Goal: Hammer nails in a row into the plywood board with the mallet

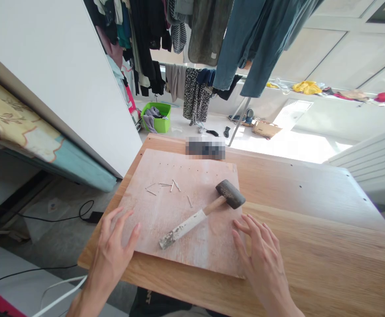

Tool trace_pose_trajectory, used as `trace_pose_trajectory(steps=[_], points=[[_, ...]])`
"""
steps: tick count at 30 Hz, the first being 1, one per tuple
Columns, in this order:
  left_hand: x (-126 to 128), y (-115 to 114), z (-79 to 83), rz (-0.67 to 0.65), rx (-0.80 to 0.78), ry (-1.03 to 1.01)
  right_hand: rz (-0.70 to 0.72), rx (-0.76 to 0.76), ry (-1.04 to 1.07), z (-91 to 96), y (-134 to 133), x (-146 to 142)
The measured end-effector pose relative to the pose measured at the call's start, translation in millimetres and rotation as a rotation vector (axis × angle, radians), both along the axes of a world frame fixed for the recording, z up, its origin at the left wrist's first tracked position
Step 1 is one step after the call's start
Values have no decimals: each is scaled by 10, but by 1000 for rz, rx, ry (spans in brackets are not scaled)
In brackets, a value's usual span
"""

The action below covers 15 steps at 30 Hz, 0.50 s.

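Observation:
A thin, pinkish wooden board lies flat on the table. Across it rests a mallet with a dark head at the upper right and a worn, whitish handle pointing to the lower left. Several loose nails are scattered on the board's upper left part, with a single nail apart from them. My left hand is at the board's left edge, fingers spread and holding nothing. At the right edge is my right hand, likewise spread and without anything in it. Small dark holes or marks run along the board's far side.
The wooden table extends to the right. A blurred patch covers something at its far edge. Beyond are a green basket of clothes, hanging laundry and a metal stand leg. Black cable lies on the floor at left.

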<state>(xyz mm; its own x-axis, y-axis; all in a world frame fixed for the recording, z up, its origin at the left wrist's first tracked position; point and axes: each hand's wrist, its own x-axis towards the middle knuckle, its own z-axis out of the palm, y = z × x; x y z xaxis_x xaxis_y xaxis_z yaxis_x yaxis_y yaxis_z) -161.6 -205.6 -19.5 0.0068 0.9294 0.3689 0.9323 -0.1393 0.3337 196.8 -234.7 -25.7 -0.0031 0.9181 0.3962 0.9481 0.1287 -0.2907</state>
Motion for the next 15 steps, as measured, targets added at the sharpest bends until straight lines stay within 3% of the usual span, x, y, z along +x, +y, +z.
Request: trace_pose_trajectory(steps=[9, 15], points=[[277, -400, -10, -179, 2, -61, -222, 12, -54, 6, -377, 623], [389, -446, -20, -260, 1, -107, -383, 8, -69, -11, -639, 896]])
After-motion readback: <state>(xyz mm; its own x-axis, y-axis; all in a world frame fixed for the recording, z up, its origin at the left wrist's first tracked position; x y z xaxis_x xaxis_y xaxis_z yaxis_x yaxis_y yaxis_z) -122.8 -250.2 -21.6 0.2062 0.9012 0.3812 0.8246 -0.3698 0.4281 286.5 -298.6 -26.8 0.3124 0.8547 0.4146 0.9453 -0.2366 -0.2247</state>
